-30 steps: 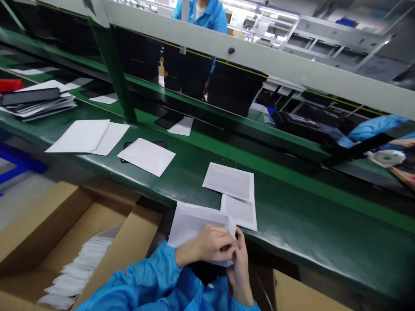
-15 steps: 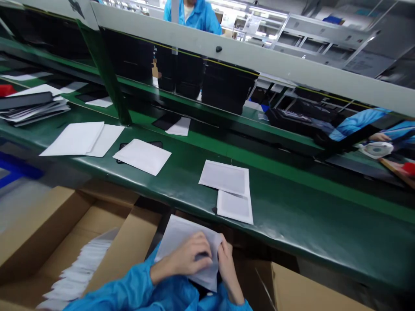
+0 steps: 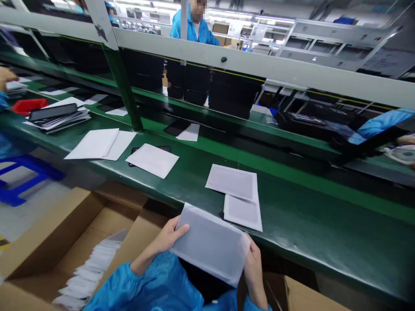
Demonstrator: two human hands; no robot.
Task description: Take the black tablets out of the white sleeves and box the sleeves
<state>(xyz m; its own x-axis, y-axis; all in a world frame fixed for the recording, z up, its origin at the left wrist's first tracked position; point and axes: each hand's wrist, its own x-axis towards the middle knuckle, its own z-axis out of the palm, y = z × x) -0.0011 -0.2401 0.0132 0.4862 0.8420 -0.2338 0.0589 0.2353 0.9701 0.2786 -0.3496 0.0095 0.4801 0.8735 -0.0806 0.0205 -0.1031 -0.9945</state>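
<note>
Between my two hands, over my lap and in front of the bench edge, is a white translucent pouch (image 3: pixel 212 244) with a flat, greyish rectangle showing through it. My left hand (image 3: pixel 170 236) grips its left end, thumb on top. At the opposite end, my right hand (image 3: pixel 254 263) pinches the right edge, its fingers partly hidden. Just beyond, two similar filled pouches (image 3: pixel 231 181) lie overlapping on the green bench (image 3: pixel 308 224). Further left, a white sheet-like pouch (image 3: pixel 152 160) rests on a dark flat frame, beside overlapping white pouches (image 3: pixel 97 142).
An open cardboard box (image 3: pixel 48 229) at lower left holds a row of white pouches (image 3: pixel 94 268). Another carton (image 3: pixel 308 293) stands at lower right. A rail (image 3: pixel 240 65) crosses above the bench, with a green post (image 3: pixel 123 86). A co-worker's hand (image 3: pixel 7 77) shows at far left.
My left hand has moved from the middle of the pouch to its left end. The pouch is now stretched out flat between both hands. The view has shifted slightly left.
</note>
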